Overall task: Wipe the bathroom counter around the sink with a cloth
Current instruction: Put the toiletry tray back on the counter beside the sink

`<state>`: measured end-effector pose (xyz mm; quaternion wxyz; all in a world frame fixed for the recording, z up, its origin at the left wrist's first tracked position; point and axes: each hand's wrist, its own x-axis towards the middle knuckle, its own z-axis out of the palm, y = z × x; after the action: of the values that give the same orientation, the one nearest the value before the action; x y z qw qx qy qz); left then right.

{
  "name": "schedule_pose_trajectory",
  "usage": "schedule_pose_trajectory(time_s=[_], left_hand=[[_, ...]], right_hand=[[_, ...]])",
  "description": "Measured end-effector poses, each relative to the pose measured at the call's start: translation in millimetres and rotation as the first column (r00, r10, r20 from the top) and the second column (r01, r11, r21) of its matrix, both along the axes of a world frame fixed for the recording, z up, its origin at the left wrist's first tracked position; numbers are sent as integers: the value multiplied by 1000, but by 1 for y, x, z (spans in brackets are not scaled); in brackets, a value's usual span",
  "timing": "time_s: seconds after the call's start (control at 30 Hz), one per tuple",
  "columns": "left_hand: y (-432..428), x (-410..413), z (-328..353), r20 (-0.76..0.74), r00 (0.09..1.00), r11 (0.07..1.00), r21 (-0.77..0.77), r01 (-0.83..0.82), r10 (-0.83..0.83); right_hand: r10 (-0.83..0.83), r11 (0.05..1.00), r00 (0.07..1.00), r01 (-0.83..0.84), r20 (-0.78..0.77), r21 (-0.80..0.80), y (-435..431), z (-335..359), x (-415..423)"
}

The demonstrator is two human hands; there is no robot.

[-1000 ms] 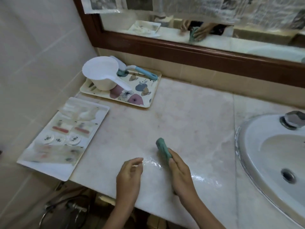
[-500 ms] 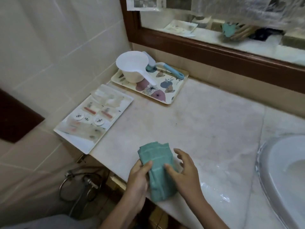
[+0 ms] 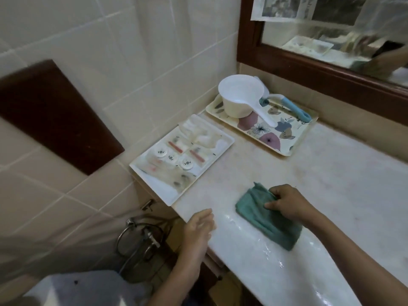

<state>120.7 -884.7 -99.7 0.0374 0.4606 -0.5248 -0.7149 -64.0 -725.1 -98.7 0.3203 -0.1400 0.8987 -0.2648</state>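
While hands (image 3: 287, 202) press cloth (image 3: 265, 217), counter (image 3: 331, 173) lies open.

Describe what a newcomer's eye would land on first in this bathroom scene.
First, the folded green cloth pressed under the right hand on the pale marble counter. Next, the white plastic dipper on the flowered tray by the back wall.
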Motion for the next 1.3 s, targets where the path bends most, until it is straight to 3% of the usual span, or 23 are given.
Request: schedule_pose_trajectory(time_s=[0.1, 0.2, 0.3, 0.43, 0.57, 0.67, 0.77, 1.0, 1.2, 1.3], left_hand=[[-53, 9, -5, 23, 999, 997, -70, -33, 35], [-92, 17, -13, 56, 997, 994, -102, -49, 55], [-121, 23, -16, 92, 992, 986, -146, -74, 88], [-151, 16, -23, 118, 961, 951, -212, -223, 252], [-175, -6, -30, 122, 966, 959, -201, -202, 229], [-185, -21, -35, 174, 971, 962, -244, -119, 164], [-187, -28, -36, 218, 962, 939, -335, -85, 165], [-191, -30, -40, 224, 950, 917, -381, -120, 218], [-200, -21, -37, 240, 957, 913, -405, -54, 163], [-203, -19, -32, 257, 962, 910, -414, 29, 87]], right_hand=[[138, 966, 979, -99, -151, 240, -29, -2, -9], [133, 951, 961, -55, -241, 303, -57, -3, -10], [117, 979, 914, -39, -389, 201, -91, -5, -17], [38, 998, 888, -57, -458, -27, -154, -3, -40], [71, 997, 826, -74, -559, 17, -212, -12, -75], [110, 992, 825, -54, -555, 116, -238, -21, -94], [62, 993, 856, -4, -513, 114, -251, -26, -105], [-157, 982, 886, 189, -436, 29, -243, -37, -113], [-292, 955, 895, 292, -336, -53, -206, -27, -86], [-442, 896, 856, 432, -268, -100, -177, -16, -64]])
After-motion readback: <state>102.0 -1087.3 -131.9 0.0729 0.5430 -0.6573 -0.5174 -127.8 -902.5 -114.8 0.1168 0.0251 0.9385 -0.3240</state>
